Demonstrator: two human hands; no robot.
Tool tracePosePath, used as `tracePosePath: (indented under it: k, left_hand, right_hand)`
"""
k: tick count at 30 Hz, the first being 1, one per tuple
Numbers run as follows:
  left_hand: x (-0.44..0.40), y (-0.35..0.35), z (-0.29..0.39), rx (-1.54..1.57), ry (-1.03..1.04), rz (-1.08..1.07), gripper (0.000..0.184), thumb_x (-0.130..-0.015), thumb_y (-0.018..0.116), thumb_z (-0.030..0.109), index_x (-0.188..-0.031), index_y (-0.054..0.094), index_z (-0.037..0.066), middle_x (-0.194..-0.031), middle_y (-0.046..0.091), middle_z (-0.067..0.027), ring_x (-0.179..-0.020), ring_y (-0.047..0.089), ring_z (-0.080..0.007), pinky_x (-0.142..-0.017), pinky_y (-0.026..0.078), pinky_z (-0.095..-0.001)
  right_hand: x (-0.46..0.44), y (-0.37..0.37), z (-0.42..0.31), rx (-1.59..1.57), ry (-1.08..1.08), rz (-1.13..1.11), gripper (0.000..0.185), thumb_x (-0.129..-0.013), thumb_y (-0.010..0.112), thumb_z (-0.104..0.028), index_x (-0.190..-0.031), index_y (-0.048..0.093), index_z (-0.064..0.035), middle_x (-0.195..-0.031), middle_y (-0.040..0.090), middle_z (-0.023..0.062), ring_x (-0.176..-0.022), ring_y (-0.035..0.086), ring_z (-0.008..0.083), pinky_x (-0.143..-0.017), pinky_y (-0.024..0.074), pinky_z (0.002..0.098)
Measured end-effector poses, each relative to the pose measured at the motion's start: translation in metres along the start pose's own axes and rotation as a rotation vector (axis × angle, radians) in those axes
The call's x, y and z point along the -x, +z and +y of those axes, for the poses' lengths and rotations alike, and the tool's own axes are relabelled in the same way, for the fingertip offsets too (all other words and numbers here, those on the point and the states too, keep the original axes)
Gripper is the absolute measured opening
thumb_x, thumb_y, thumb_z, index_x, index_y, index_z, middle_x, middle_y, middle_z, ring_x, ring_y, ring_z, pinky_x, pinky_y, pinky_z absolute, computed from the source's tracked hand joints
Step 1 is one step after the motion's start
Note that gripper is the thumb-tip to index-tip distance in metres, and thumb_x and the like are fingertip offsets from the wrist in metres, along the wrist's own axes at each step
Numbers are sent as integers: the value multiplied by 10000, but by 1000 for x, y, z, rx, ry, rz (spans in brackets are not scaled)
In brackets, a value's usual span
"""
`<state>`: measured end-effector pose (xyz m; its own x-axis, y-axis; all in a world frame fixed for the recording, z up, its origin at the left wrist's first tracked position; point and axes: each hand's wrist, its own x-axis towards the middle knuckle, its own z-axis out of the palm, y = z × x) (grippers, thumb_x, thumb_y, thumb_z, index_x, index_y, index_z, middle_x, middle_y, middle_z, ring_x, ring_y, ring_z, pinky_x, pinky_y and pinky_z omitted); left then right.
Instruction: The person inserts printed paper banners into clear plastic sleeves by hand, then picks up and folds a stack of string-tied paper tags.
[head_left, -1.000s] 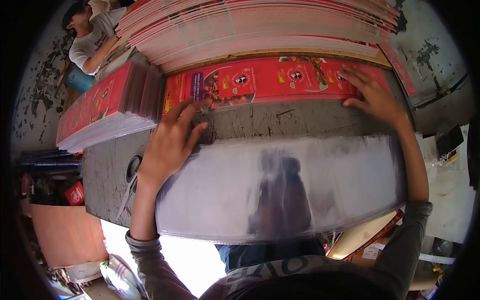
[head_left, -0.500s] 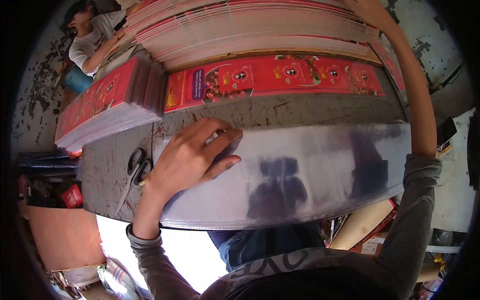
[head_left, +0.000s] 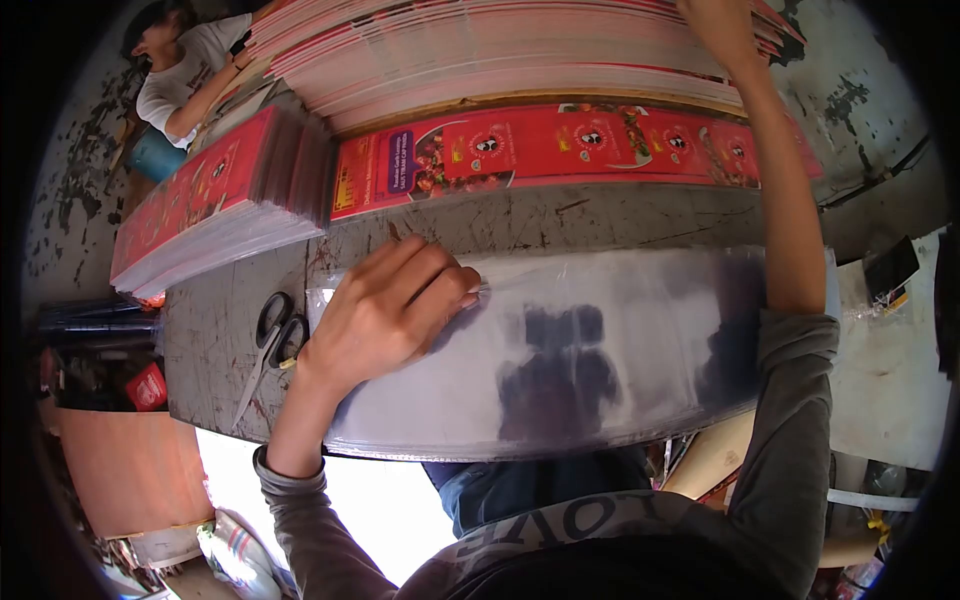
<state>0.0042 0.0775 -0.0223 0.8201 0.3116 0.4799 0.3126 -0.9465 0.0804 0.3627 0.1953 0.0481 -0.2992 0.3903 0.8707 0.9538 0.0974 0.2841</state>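
My left hand [head_left: 385, 305] rests on a stack of long clear plastic sleeves [head_left: 620, 360]. Its fingers are curled, with thumb and forefinger pinched on the top sleeve near its far left edge. At the top of the view, my right hand [head_left: 722, 35] is on the tall stack of red printed sheets [head_left: 500, 65]; its fingertips are out of sight. Below that stack lies a red printed strip [head_left: 540, 150] with food pictures. Black-handled scissors [head_left: 268, 345] lie left of my left wrist.
A pile of red prints in clear plastic [head_left: 215, 195] stands at the left of the grey worktop [head_left: 215, 320]. A co-worker in a white shirt [head_left: 180, 85] is at the far left. A dark flat object [head_left: 890, 272] lies at the right.
My left fingers have gone from spread over the plastic to pinched on it. My right hand and forearm have shifted left along the tall stack.
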Motion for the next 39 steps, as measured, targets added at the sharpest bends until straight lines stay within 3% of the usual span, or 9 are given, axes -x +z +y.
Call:
tracePosePath:
  k: [7,12,19,26,28,29,31,33,39]
  left_hand:
    - [0,2,0,40,-34,29,152,-678,633,58,-790,535,24,-688,494,-59,-616,528,-198,-528,444,-307]
    - [1,0,4,57,-127,-11,182,-690,667,60,-812,535,32,-724,527,-83,-604,554,-245,-514,445,-341]
    - [0,0,3,48,-138,-26,181,-697,667,59,-806,526,33,-718,526,-85,-608,559,-241,-507,441,-336]
    - [8,3,3,-133,125,147,219,-695,653,118,-808,472,68,-583,478,-12,-446,487,-134,-396,368,-261]
    - [12,-2,5,-281,247,173,229,-721,635,145,-841,445,105,-564,489,1,-422,450,-76,-378,267,-202]
    - [14,-3,8,-281,252,177,229,-721,635,145,-841,445,105,-564,489,1,-422,450,-76,-378,267,-202]
    - [18,-7,14,-378,355,261,218,-739,627,152,-852,441,145,-561,520,-6,-412,447,-65,-386,240,-187]
    - [19,-8,19,-394,449,328,301,-699,604,125,-539,351,95,-574,541,-68,-425,482,-107,-383,231,-219]
    - [24,-4,21,-416,540,520,134,-837,513,168,-793,392,133,-545,508,-46,-412,422,-101,-410,206,-217]
  right_hand:
    - [-20,-107,-72,-608,-33,-463,365,-815,575,-256,-1103,512,-42,-1043,484,154,-1002,485,296,-847,383,406]
    - [77,-162,-122,-1057,-488,-686,306,-717,659,-301,-1012,637,-224,-952,508,5,-827,468,169,-820,387,374]
    - [94,-166,-108,-552,-319,-653,359,-743,627,-324,-1093,615,-245,-949,485,35,-857,444,197,-839,385,432]
    - [75,-157,-115,-856,-150,-671,295,-791,582,-168,-1080,613,-119,-1012,518,82,-876,520,222,-776,432,360]
    - [61,-147,-108,-1188,268,-996,265,-799,554,-62,-1051,623,-108,-929,571,89,-742,572,180,-650,468,280]
    - [49,-142,-103,-1183,270,-993,265,-799,554,-62,-1051,623,-108,-929,571,89,-742,572,180,-650,468,280]
    - [27,-135,-99,-1215,62,-1666,257,-799,543,-18,-1026,631,-101,-813,599,61,-625,577,121,-546,461,239]
    - [26,-129,-109,-1265,9,-1652,238,-795,559,-34,-1010,637,-98,-784,599,47,-628,582,125,-539,458,252]
    - [42,-122,-126,-1369,-422,-1319,284,-728,646,-129,-986,580,-31,-814,582,83,-709,585,210,-613,465,326]
